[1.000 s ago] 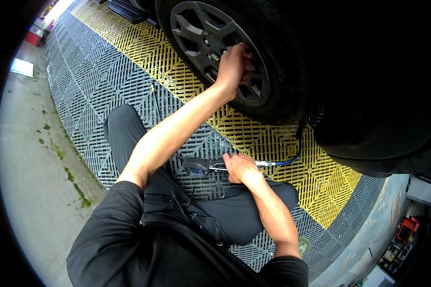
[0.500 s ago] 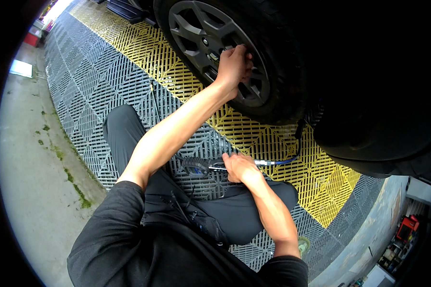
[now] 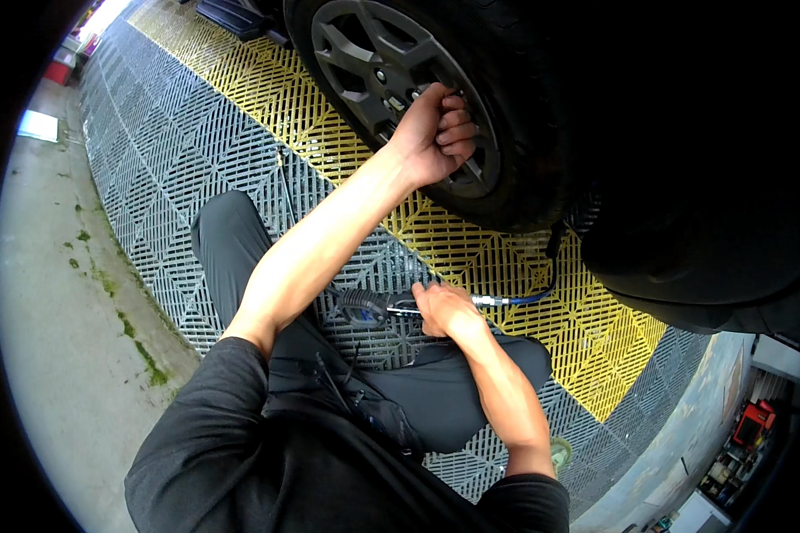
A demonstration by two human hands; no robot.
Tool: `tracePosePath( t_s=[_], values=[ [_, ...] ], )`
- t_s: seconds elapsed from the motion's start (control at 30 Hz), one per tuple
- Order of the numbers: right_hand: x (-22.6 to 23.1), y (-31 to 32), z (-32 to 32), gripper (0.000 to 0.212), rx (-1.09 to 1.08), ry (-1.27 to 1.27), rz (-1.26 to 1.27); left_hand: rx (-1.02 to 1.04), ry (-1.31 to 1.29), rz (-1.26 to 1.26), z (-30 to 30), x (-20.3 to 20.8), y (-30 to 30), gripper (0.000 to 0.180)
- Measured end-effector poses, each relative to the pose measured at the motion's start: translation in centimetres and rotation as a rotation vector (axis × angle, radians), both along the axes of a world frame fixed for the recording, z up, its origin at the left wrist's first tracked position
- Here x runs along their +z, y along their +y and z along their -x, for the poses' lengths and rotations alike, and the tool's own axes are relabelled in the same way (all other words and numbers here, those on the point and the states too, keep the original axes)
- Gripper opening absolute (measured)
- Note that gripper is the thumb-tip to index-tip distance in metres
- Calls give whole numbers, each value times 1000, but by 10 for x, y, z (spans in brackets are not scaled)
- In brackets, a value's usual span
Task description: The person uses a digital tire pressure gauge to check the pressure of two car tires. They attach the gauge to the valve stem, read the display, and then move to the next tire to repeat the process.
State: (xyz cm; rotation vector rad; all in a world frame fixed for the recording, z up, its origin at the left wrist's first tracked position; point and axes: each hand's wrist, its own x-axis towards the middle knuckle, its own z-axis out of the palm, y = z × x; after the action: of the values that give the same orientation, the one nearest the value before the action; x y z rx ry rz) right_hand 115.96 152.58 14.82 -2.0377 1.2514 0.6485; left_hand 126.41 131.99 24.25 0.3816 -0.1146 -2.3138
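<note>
A dark grey alloy wheel [image 3: 350,44] with its black tyre [image 3: 523,107] stands at the top of the head view. My left hand [image 3: 434,135] is raised against the wheel's spokes near the rim, its fingers curled and the thumb side up. Whatever its fingertips pinch is hidden. Low in front of my folded legs, my right hand [image 3: 449,311] grips a tyre inflator [image 3: 402,306] with a round, rubber-ringed gauge [image 3: 362,307] at its left end. From its right end a metal fitting runs into a blue air hose [image 3: 529,300].
Grey and yellow slatted tiles [image 3: 471,258] cover the floor. A thin dark hose [image 3: 288,191] lies beyond my left knee. Dark vehicle bodywork fills the upper right. Concrete [image 3: 71,311] runs along the left, and a red box [image 3: 756,422] stands among clutter at far right.
My left hand has turned at the wrist, bringing its curled fingers more into view, and shifted slightly. My right hand and the tyre inflator have stayed in place.
</note>
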Motion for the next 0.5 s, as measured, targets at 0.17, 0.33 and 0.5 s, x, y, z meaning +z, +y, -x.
tracePosePath(
  t_s=[0.17,0.33,0.5],
  values=[
    [-11,4,4,37,-12,-53,49,30,79,-26,0,-8,1,27],
    [-11,9,4,37,-13,-68,94,135,70,-109,-16,-9,12,27],
    [0,2,-2,43,-32,1,2,230,185,-48,-68,-36,14,23]
  ],
)
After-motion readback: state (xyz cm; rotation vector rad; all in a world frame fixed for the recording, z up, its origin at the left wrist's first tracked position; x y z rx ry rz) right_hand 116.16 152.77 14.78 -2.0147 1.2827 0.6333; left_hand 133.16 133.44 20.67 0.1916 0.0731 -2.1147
